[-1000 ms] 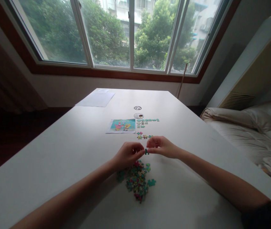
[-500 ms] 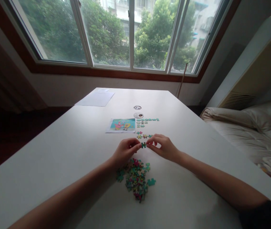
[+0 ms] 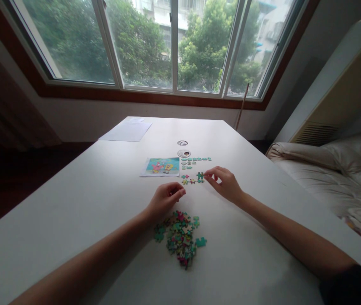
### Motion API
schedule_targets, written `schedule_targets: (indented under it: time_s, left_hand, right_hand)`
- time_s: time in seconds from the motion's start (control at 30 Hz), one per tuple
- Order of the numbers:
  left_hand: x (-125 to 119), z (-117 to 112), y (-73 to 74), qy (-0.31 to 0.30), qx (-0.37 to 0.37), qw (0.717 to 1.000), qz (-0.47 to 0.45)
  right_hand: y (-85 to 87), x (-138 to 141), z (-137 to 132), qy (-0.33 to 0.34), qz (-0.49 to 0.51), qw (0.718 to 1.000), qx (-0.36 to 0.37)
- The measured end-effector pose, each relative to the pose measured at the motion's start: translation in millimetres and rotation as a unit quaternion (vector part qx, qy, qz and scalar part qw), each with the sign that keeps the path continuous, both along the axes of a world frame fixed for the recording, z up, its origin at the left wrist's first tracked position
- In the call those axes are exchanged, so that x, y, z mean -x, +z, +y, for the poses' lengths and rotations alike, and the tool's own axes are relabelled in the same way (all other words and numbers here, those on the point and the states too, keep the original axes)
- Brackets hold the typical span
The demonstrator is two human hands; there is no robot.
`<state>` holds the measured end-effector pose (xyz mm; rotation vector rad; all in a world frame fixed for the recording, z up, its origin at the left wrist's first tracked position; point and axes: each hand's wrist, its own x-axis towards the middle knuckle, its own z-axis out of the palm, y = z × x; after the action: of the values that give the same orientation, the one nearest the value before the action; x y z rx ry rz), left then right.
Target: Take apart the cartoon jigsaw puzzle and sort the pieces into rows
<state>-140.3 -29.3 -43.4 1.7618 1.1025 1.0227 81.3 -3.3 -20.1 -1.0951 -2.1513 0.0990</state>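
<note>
My right hand [image 3: 224, 182] pinches a green jigsaw piece [image 3: 200, 175] by its right edge, just above the row of sorted pieces [image 3: 192, 181]. My left hand [image 3: 167, 196] rests low over the table, fingers curled in and thumb against them, with nothing showing in the grip. Nearer to me lies a heap of loose jigsaw pieces [image 3: 182, 239], mostly green with some pink and yellow. Beyond the left hand is a cartoon reference picture [image 3: 162, 167]. More pieces stand in short rows [image 3: 195, 159] to its right.
The white table [image 3: 104, 203] runs toward the window. Two round items, one a disc [image 3: 184, 153], lie past the picture. A sheet of paper [image 3: 126, 131] is at the far left corner. A pale sofa [image 3: 323, 169] stands along the right side.
My right hand has moved away from my left, forward and slightly right, carrying the green piece toward the sorted rows. The left hand has let go of the piece and stayed nearly in place.
</note>
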Motion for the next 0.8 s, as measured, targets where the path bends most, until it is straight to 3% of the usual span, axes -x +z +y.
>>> schedule_targets:
  time_s: [0.13,0.37,0.8]
  left_hand:
    - [-0.2,-0.7,0.5,0.002,-0.003,1.000,0.008]
    - [0.4,0.9,-2.0,0.001,-0.001,1.000,0.010]
    - [0.6,0.0,-1.4,-0.004,-0.001,1.000,0.015]
  right_hand:
    - [1.5,-11.6,13.2,0.011,-0.039,0.998,0.039]
    - [-13.0,-46.2,44.3,0.040,-0.101,0.976,0.191]
    - [-22.3,-37.1,40.4,0.047,-0.068,0.983,0.167]
